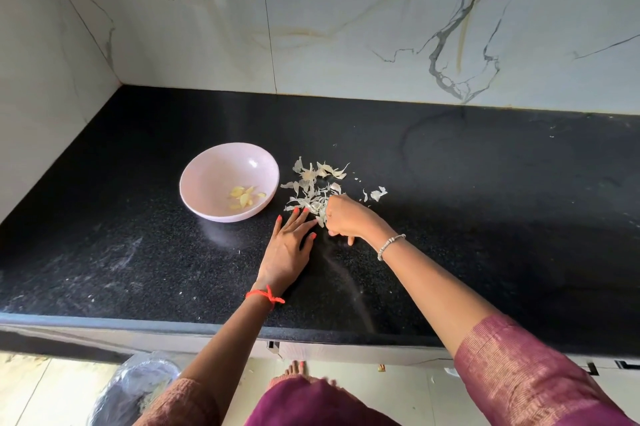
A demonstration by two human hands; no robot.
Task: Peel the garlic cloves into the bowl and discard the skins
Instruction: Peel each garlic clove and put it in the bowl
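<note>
A pale pink bowl [221,173] stands on the black counter and holds several peeled yellow garlic cloves [245,198]. To its right lies a loose pile of papery garlic skins [313,183]. My left hand [289,245] lies flat on the counter with straight fingers, its fingertips touching the near edge of the pile. My right hand [349,218] is curled at the pile's near right side, with some skins gathered against its fingers.
The black counter [485,218] runs to a marble wall behind and at the left. On the floor below the counter's front edge stands a bin lined with a plastic bag [135,387]. A few stray skins [378,193] lie right of the pile.
</note>
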